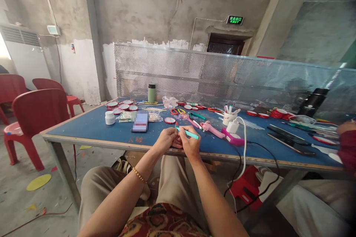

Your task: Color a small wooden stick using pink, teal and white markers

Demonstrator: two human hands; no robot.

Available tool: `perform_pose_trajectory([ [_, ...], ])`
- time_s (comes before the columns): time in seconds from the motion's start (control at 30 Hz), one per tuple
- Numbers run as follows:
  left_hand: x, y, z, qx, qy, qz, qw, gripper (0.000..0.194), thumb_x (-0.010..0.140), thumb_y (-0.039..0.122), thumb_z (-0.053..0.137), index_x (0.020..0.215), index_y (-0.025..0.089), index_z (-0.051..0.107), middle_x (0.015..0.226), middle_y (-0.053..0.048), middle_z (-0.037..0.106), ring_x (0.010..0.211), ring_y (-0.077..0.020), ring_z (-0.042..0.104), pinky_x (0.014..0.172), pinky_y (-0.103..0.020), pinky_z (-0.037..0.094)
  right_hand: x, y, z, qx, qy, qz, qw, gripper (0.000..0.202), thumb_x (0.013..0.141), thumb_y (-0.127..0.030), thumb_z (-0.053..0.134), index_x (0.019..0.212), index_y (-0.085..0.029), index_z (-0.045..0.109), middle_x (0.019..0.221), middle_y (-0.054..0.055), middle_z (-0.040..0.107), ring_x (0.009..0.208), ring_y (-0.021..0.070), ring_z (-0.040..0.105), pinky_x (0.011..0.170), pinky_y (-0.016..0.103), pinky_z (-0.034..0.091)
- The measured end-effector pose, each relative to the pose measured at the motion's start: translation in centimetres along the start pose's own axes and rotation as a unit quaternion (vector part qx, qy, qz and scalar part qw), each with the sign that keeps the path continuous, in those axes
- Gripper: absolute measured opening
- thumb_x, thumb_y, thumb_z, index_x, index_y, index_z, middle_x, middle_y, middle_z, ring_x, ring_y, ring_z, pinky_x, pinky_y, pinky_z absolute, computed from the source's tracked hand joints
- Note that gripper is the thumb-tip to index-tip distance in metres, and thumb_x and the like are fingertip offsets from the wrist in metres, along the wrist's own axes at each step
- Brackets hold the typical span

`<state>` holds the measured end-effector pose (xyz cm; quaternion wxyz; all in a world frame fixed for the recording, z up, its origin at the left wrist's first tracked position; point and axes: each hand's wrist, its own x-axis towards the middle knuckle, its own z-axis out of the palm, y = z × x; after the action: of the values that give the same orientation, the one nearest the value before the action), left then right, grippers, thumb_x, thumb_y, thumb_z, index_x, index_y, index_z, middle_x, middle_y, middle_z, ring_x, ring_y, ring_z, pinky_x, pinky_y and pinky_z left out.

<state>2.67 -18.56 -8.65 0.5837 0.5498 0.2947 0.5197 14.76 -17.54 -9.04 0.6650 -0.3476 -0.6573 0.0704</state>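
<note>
My right hand (190, 143) is closed on a turquoise pen (191, 134), its tip pointing left toward my other hand. My left hand (167, 140) is closed close beside it at the table's front edge, and a small red and green piece (176, 124) sticks up from between its fingers. The hands nearly touch. Just behind them lies a round white disc with a red rim (170, 120). A phone (139, 121) stands propped to the left of my hands.
On the blue table (91, 127) are a white jar (109, 117), a green bottle (151, 93), pliers (197, 116), a pink glue gun (213, 129), a cup of pens (230, 117) and dark phones (290, 142). Cables hang over the front edge. A person's sleeve (347, 148) shows at right.
</note>
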Motion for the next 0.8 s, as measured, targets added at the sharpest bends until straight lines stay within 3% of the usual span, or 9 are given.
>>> perform_pose_trajectory([
  [0.4,0.02,-0.08,-0.02,-0.005,-0.002,0.000,1.000,0.039,0.074,0.047,0.074,0.079,0.013,0.055,0.066,-0.001,0.062,0.055,-0.0118,0.065,0.059,-0.026,0.058,-0.22,0.41,0.04,0.001,0.004,0.009,1.000,0.021,0.090,-0.034,0.057,0.079,-0.019,0.065,0.068,0.001,0.067,0.060,0.0146,0.061,0.058,0.026,0.050],
  [0.8,0.09,-0.14,-0.01,-0.006,0.002,0.001,1.000,0.031,0.075,0.040,0.072,0.078,0.014,0.054,0.066,0.000,0.061,0.055,-0.0118,0.065,0.059,-0.026,0.059,-0.13,0.28,0.04,0.000,-0.001,0.006,1.000,0.021,0.089,-0.035,0.058,0.078,-0.019,0.065,0.067,0.001,0.066,0.057,0.0140,0.060,0.057,0.026,0.051],
])
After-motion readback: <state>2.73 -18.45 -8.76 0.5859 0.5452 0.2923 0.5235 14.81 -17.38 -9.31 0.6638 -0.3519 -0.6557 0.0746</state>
